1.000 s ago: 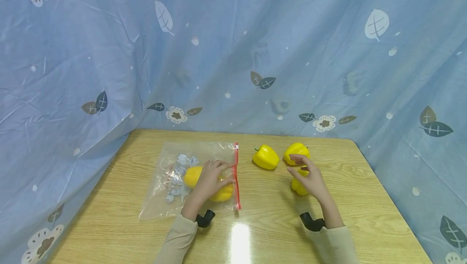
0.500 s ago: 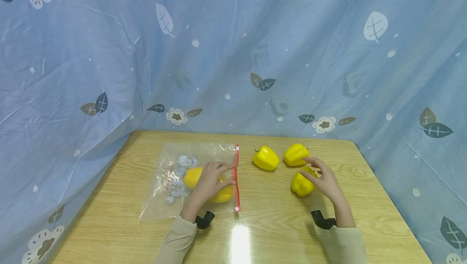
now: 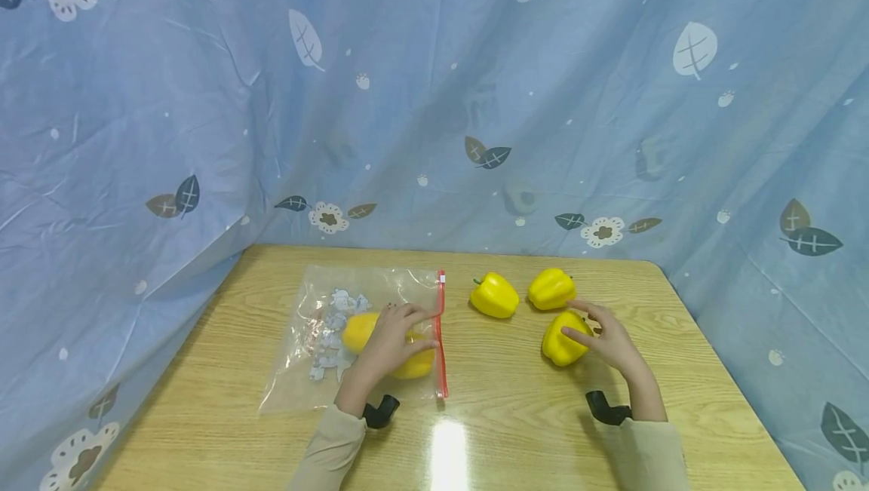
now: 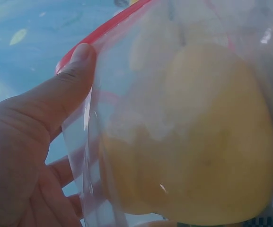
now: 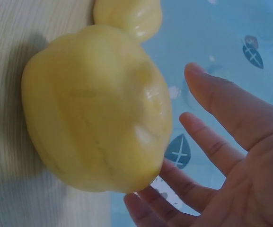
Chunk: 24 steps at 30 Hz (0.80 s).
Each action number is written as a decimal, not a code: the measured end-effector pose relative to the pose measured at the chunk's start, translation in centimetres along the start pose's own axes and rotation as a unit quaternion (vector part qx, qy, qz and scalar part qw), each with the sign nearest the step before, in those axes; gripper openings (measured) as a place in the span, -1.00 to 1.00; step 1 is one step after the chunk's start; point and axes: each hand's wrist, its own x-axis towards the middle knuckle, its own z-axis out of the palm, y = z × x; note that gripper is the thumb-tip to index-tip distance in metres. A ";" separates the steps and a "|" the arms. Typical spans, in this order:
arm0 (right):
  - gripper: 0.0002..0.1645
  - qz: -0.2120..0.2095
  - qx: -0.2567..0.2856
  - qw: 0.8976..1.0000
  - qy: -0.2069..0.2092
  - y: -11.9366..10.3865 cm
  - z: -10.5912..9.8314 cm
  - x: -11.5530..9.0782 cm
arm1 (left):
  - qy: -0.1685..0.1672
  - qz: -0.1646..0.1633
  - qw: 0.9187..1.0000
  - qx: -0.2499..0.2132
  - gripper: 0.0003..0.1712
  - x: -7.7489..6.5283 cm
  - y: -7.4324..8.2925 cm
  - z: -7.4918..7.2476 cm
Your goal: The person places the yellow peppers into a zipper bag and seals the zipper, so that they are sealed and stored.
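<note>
On the left of the head view, a clear zip bag [image 3: 295,370] with a red zip strip [image 3: 442,370] lies flat with yellow bell peppers [image 3: 356,331] inside. My left hand [image 3: 385,340] holds the bag at its mouth, thumb at the red strip, other fingers seen through the film in the left wrist view. To the right, my right hand [image 3: 614,342] hovers with thumb and fingers spread around the near side of a loose yellow bell pepper [image 3: 562,346]. In the right wrist view, the thumb stands apart from that pepper [image 5: 93,109], while lower fingers overlap its edge.
Two more yellow bell peppers lie farther back, one with a green stem [image 3: 494,296] and one [image 3: 552,289] right behind the pepper near my right hand. Beyond the wooden table [image 3: 516,431] hangs a blue leaf-print curtain [image 3: 407,99].
My right hand has moved right and slightly toward me, uncovering the near pepper, then eased back down close to it. The left hand and bag stay in place.
</note>
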 end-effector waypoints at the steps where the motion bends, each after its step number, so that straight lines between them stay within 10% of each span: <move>1: -0.34 -0.002 0.002 1.000 -0.003 0.1 0.0 0.0 | 0.001 0.001 1.000 -0.001 -0.35 0.0 0.0 0.0; 24: -0.31 0.029 0.000 0.999 -0.021 1.6 0.4 0.2 | -0.003 0.006 1.000 -0.003 -0.38 -0.1 0.4 -0.4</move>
